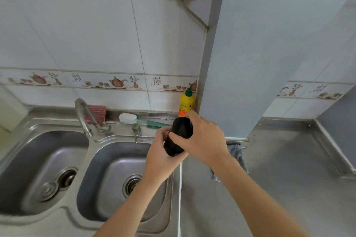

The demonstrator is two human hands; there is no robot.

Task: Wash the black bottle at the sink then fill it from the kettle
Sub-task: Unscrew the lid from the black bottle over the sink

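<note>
Both hands held the dark cylindrical plastic bottle [178, 136] above the steel sink's [107, 175] right edge: left hand [160, 157] under its base, right hand [202, 136] closed around its top. If wet, it could probably slip. The curved tap [84, 115] stood behind.

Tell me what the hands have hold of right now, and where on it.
Both hold the black bottle: left hand around its lower body, right hand over its upper end, above the right sink basin.
</note>
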